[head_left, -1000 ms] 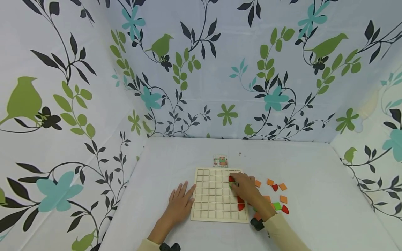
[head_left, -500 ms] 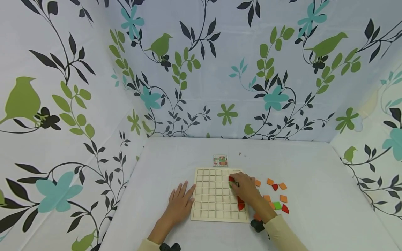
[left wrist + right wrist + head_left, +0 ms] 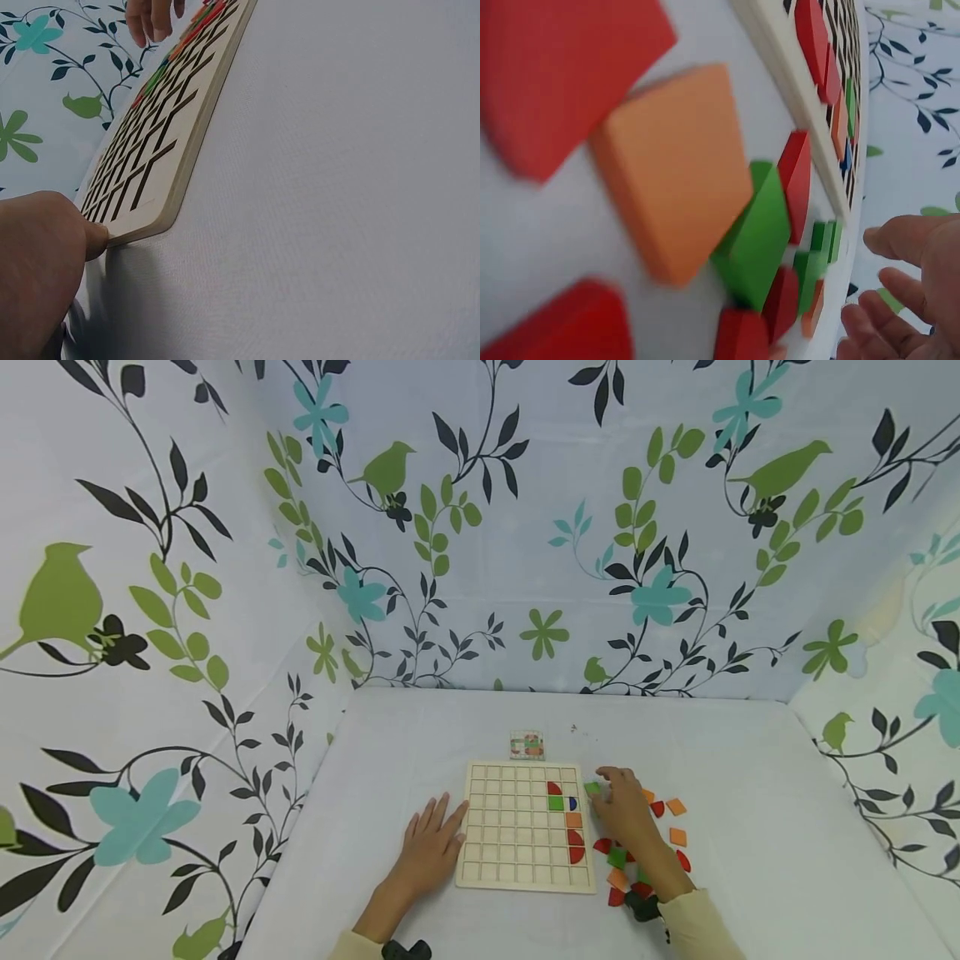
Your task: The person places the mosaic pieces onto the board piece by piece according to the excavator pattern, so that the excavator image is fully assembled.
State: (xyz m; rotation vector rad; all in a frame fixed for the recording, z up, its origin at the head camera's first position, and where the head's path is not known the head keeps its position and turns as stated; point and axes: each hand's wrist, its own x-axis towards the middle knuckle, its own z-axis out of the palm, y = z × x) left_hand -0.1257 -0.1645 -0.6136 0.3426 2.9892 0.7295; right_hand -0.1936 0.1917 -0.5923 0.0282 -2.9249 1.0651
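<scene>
A pale wooden grid board (image 3: 504,835) lies on the white table. My left hand (image 3: 429,847) rests flat beside it, fingers stretched out, the thumb touching its left edge. Right of the board, my right hand (image 3: 626,810) hovers over loose pieces; in the right wrist view its thumb and fingers are apart with nothing between them. Nearest its fingertips is a green square piece (image 3: 592,788). In the board's right columns sit a red quarter-round (image 3: 554,788), a green square (image 3: 556,803), a small blue-marked piece (image 3: 573,803), an orange square (image 3: 573,820) and red quarter-rounds (image 3: 576,847).
Several red, green and orange pieces (image 3: 617,878) lie scattered right of the board, partly under my right wrist. More orange squares (image 3: 678,837) lie further right. A small pattern card (image 3: 527,745) lies behind the board. Patterned cloth (image 3: 543,635) surrounds the table.
My right hand has moved right, off the board to the loose pieces. The green square, blue-marked piece and orange square on the board now show fully. My left hand has stayed still.
</scene>
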